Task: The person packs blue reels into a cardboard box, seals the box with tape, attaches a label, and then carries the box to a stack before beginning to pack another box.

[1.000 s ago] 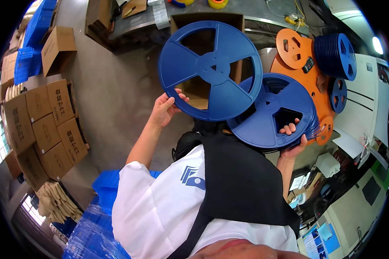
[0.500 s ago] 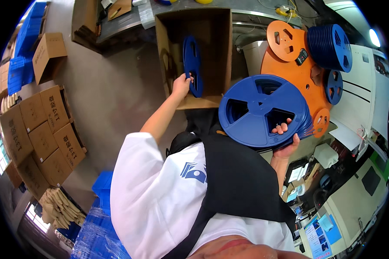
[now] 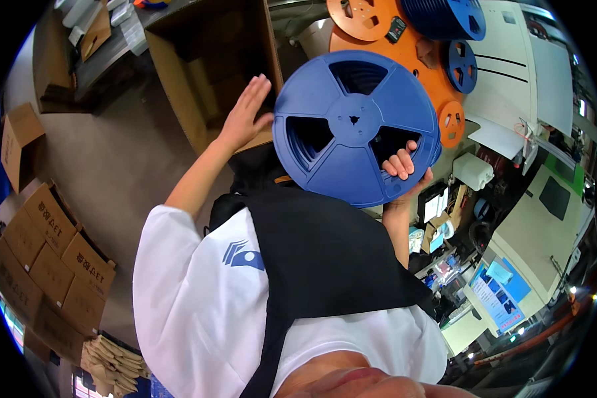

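A thick stack of large blue plastic reels (image 3: 355, 119) is held up in front of my chest. My right hand (image 3: 401, 166) grips it at the lower right, with fingers curled through a window of the front reel. At the stack's left edge is my left hand (image 3: 247, 114), its fingers stretched out and nothing in its palm. The thumb side comes close to the rim; whether it touches I cannot tell. Behind that hand stands an open cardboard box (image 3: 172, 83), whose visible inside shows no reel; part of it is hidden by the hand and the stack.
An orange round-topped stand (image 3: 345, 41) behind the stack carries orange and blue reels. A grey workbench (image 3: 113, 56) is at the far left. Stacked cartons (image 3: 53, 268) stand on the left floor. White cabinets (image 3: 501, 73) and machines line the right.
My left hand has come out of the box and opened beside the stack. The single blue reel it held in the box no longer shows there. The view has shifted to the right.
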Available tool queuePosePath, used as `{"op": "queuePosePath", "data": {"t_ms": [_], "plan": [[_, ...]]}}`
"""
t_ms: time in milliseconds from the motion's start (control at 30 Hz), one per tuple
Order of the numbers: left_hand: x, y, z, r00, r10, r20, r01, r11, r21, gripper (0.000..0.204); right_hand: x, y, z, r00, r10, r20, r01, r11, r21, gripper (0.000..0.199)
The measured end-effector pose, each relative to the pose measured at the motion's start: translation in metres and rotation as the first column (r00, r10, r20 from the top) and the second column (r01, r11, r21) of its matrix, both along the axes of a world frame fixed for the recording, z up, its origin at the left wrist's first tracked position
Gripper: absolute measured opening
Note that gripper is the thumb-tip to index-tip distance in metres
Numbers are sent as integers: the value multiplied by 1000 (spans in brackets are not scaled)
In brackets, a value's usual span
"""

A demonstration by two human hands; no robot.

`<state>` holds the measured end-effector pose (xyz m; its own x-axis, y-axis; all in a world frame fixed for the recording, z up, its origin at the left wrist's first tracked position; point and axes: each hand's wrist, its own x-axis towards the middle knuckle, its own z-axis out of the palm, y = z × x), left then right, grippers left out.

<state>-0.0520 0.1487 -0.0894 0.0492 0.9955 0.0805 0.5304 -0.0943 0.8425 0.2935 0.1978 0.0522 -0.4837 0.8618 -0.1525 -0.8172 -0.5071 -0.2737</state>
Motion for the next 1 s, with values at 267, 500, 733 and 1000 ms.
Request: {"op": "queuePosePath", "data": {"t_ms": [267,500,733,1000], "plan": [[17,9,97,907,-341,-246,379,916,130,74,1,12,-1,982,154,-111,-131,973,193,49],[137,46,134,934,-354,-49,352,890,291,81,-14,10,-3,961,263,-83,-244,950,194,53],[52,42,24,958,-47,-282,62,997,43,68,-20,3,6,969,237,65,-243,962,122,56],[7,-24,65,796,-548,-256,576,817,42,65,-10,22,3,990,128,62,-132,989,71,58]]}}
